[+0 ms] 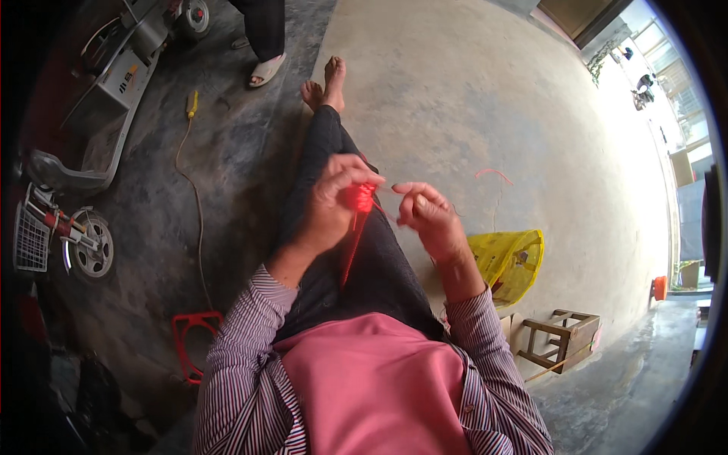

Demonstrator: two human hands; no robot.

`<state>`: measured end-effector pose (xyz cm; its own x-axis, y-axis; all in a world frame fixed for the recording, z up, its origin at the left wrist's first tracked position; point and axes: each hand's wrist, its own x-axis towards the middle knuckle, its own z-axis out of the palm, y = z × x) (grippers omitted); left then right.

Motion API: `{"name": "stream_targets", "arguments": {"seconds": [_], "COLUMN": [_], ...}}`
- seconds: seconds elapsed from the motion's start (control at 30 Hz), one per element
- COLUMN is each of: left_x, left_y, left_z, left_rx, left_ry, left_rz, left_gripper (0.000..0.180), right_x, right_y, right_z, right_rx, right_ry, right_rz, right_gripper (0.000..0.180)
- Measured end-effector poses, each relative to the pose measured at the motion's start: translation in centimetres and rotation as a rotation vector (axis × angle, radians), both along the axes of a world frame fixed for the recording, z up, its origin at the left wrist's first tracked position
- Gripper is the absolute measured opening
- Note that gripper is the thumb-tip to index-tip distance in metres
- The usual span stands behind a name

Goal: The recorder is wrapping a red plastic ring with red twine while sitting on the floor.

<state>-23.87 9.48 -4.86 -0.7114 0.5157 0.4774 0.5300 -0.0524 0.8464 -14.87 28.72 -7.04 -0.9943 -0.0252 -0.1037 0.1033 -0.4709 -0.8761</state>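
In front of my lap, my left hand (334, 199) is closed, its thumb and fingers pinching a small bundle of knotted red cord (361, 199). A tail of the cord hangs from the bundle over my dark trousers (379, 265). Just to the right, my right hand (431, 218) is closed too, fingertips pinched towards the bundle. A thin strand stretches between the two hands; it is blurred, and its exact grip point in the right hand is hard to see.
A yellow mesh basket (500, 262) lies tipped at my right, near a wooden stool (563, 339). A loose red cord piece (494, 174) is on the floor. At left are a red frame (186, 345), a yellow-ended cable (199, 197) and parked vehicles. Another person's foot (267, 70) stands ahead.
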Motion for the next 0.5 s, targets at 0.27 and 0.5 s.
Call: {"name": "stream_targets", "arguments": {"seconds": [0.27,0.5], "left_x": [-2.9,-2.0], "left_y": [2.4,2.8], "left_z": [-4.2,-5.6], "left_rx": [-0.74,-0.18], "left_ry": [0.511,0.398], "left_rz": [0.253,0.304], "left_gripper": [0.041,0.025], "right_x": [-4.8,-4.3], "right_y": [-1.4,0.1], "right_z": [-2.3,-1.2], "right_rx": [1.173,1.244], "right_ry": [0.144,-0.067], "right_rz": [-0.157,-0.04], "right_gripper": [0.038,0.039]}}
